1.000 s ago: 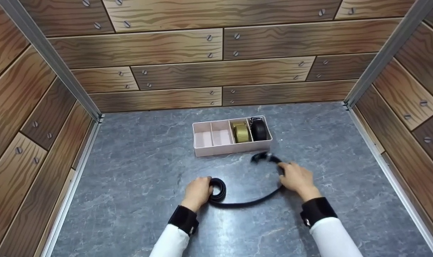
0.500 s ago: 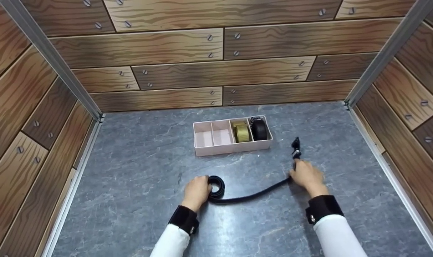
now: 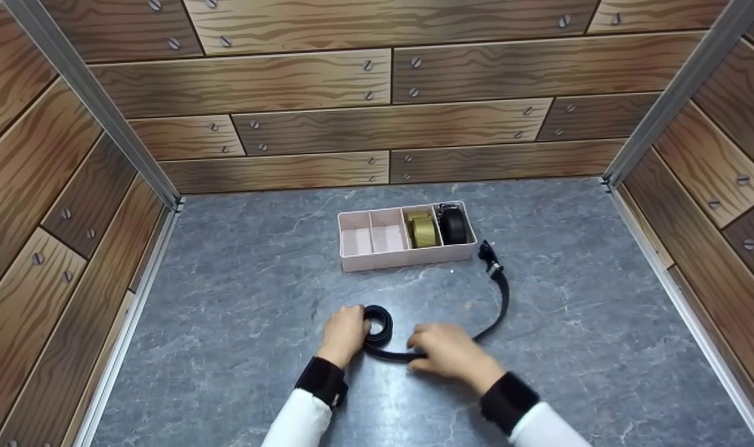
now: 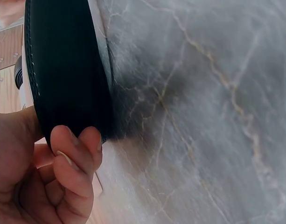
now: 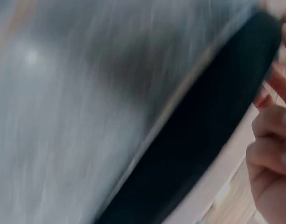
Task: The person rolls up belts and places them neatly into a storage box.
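Note:
A black belt (image 3: 504,304) with stitched edges lies on the grey marbled surface, partly rolled into a coil (image 3: 387,327). Fingers of the left hand (image 3: 343,335) grip the coil's left side; in the left wrist view the fingertips pinch the lower edge of the belt's broad band (image 4: 70,70). Over the loose strap, just right of the coil, is the right hand (image 3: 448,354), thumb and fingers parted on either side of it. Its fingers lie loosely bent beside the strap (image 5: 194,126) in the blurred right wrist view. The belt's buckle end (image 3: 494,267) lies free.
Beyond the hands stands a pale pink box (image 3: 408,258) with several compartments. A gold coiled band (image 3: 422,230) and a black coil with a metal buckle (image 3: 454,226) fill its two right compartments. Wood-patterned walls (image 3: 308,133) enclose the surface.
The right hand first drew the buckle end rightward, then let it go and moved left along the strap toward the coil. The left hand has kept its hold on the coil.

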Demonstrator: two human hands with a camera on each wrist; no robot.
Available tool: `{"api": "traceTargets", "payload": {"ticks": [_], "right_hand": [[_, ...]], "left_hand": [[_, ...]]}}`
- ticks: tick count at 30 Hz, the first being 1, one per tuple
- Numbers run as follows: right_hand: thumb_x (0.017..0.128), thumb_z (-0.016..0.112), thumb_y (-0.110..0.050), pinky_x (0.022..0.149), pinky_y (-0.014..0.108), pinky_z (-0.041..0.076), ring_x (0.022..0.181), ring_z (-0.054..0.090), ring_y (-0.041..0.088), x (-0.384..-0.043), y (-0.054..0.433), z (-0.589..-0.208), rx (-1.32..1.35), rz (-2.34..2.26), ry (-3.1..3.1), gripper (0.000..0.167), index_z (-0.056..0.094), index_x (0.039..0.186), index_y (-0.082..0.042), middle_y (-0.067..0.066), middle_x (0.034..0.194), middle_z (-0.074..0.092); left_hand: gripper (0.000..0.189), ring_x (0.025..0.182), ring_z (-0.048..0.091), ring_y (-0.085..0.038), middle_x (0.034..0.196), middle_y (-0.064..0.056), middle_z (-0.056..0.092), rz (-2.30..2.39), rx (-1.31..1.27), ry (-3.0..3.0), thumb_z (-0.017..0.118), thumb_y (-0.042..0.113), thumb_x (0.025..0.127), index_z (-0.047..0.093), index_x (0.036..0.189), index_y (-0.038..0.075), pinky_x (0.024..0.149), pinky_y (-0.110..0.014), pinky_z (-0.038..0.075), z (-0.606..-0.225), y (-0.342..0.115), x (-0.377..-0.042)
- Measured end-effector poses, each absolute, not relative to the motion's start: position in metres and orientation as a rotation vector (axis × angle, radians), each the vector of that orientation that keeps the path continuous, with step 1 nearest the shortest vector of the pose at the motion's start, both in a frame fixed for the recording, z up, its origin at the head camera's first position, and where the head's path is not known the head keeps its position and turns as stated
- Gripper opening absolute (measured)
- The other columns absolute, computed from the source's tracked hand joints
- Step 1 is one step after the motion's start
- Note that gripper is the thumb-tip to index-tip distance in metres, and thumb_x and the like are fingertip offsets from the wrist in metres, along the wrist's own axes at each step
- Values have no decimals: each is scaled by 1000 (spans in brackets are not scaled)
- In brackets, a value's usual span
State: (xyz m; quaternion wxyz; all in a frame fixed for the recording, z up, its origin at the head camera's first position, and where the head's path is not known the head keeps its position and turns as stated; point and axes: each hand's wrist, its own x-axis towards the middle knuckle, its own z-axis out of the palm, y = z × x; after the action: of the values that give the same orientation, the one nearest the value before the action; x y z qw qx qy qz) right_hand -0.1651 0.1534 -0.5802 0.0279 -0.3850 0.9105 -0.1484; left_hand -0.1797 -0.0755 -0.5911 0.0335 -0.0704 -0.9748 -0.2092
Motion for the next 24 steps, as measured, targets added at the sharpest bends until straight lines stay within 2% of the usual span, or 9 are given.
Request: {"api": "traceTargets", "payload": {"ticks": [4, 6, 9, 13, 15, 20, 24], "right_hand": [[80, 79, -35, 47, 29, 41, 51, 50, 12, -165, 140, -590, -1288, -338, 2969, 22, 68, 74, -16, -6, 71, 55], [79, 79, -34, 46, 31, 41, 50, 51, 14, -168, 139, -593, -1275, -303, 3059, 23, 66, 75, -16, -5, 71, 55], [80, 78, -36, 46, 31, 44, 52, 53, 16, -174, 138, -596, -1296, -294, 3115, 26, 68, 93, -16, -2, 80, 58], [83, 74, -40, 48, 31, 47, 56, 55, 16, -180, 135, -598, -1418, -287, 3046, 48, 63, 127, -25, 3, 101, 60], [84, 72, -41, 49, 32, 47, 57, 56, 16, -181, 133, -596, -1460, -255, 2998, 50, 62, 131, -28, 4, 105, 60], [84, 72, -41, 51, 33, 47, 61, 57, 17, -184, 123, -591, -1440, -181, 2930, 33, 68, 111, -22, 2, 97, 58], [83, 73, -40, 49, 35, 46, 58, 56, 19, -181, 116, -590, -1376, -177, 2959, 28, 69, 99, -18, 4, 88, 57]], "left_hand": [[12, 73, 66, -41, 82, -18, 69, -658, -235, -3016, 72, 13, 82, 64, 79, 4, 59, -51, 51, -589, -75, -182], [11, 74, 66, -40, 84, -18, 69, -663, -266, -3046, 71, 12, 83, 64, 80, 4, 60, -51, 51, -587, -75, -183], [9, 76, 67, -39, 86, -17, 70, -636, -359, -3101, 71, 11, 85, 65, 82, 6, 62, -50, 52, -584, -77, -186], [5, 81, 68, -34, 89, -12, 71, -542, -575, -3130, 70, 13, 88, 68, 89, 9, 67, -47, 53, -581, -79, -190], [5, 83, 68, -32, 90, -10, 72, -500, -676, -3119, 70, 15, 89, 69, 92, 11, 69, -45, 53, -581, -79, -191], [7, 83, 68, -31, 90, -8, 72, -436, -758, -3072, 69, 19, 90, 70, 95, 14, 69, -45, 53, -583, -78, -193], [15, 78, 67, -32, 84, -11, 70, -521, -599, -3068, 71, 23, 89, 68, 87, 9, 67, -45, 52, -586, -78, -191]]}}
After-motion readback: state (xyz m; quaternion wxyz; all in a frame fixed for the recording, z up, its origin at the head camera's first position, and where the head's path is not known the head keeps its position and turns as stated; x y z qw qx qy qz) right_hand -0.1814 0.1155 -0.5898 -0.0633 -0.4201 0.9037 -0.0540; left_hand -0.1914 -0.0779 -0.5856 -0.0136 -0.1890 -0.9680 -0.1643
